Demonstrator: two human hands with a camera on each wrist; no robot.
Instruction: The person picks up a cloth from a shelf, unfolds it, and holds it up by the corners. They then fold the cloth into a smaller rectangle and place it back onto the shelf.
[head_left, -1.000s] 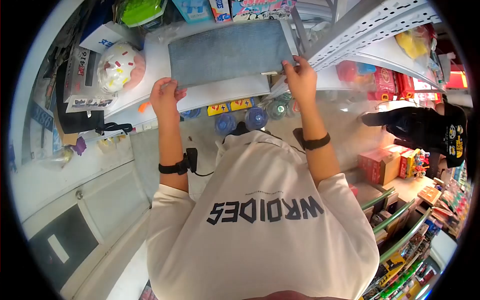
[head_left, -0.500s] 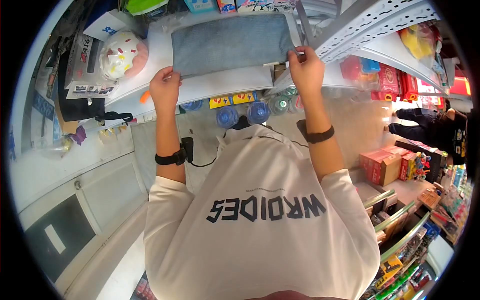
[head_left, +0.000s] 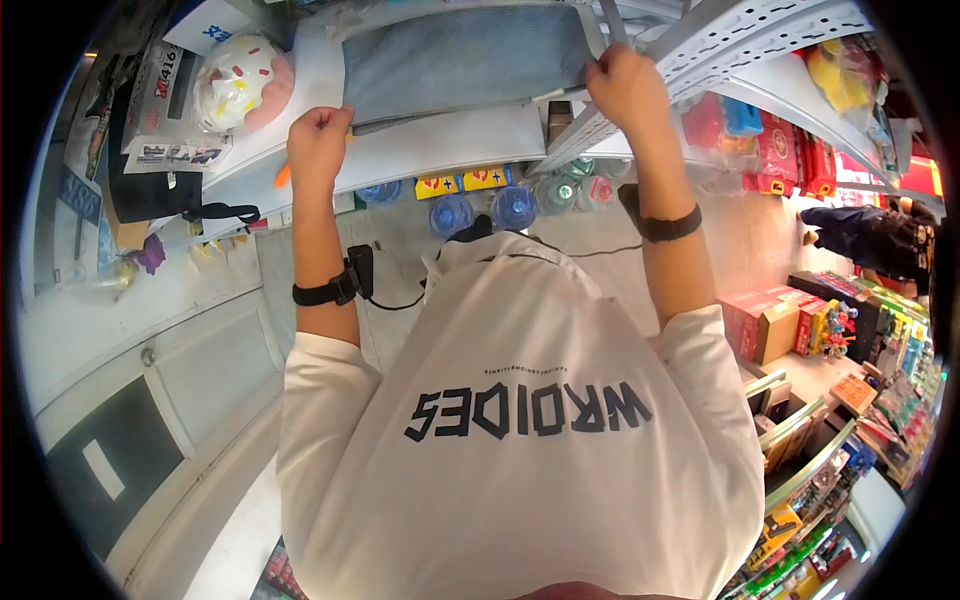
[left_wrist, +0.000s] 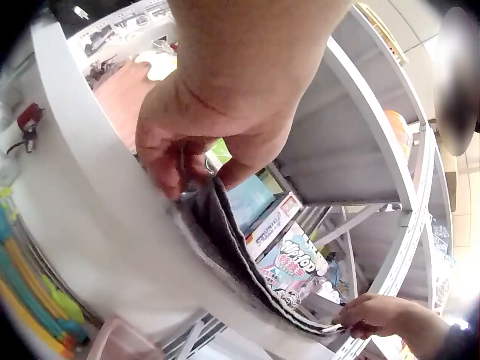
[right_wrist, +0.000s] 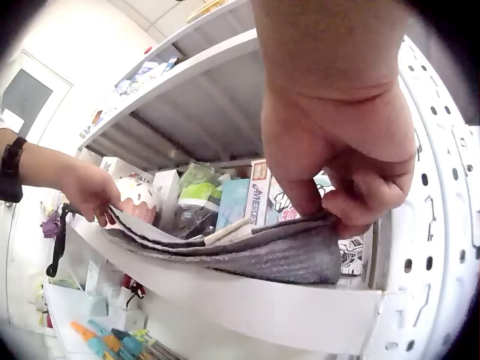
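A folded grey-blue cloth [head_left: 465, 65] is stretched over a white shelf [head_left: 450, 145], its long near side facing me. My left hand [head_left: 318, 145] pinches the near left corner between thumb and curled fingers. At the opposite end, my right hand [head_left: 630, 90] grips the near right corner beside the perforated upright. In the right wrist view the layered edge of the cloth [right_wrist: 277, 259] sags between the two hands, along the shelf's front lip. A small pale strip [right_wrist: 229, 231] shows on that edge. The left fingertips are partly hidden in the head view.
Left of the cloth sit a cupcake-shaped toy [head_left: 240, 85] in clear wrap and a grey M416 box [head_left: 165, 95]. Boxed toys [left_wrist: 296, 259] stand behind. A perforated metal upright [head_left: 740, 40] rises close to the right hand. Water bottles [head_left: 513, 208] stand on the floor below.
Both hands have shifted forward, the right one also rightward. The left fingers, looser a second ago, now pinch the cloth's corner. The whole head view has tilted slightly.
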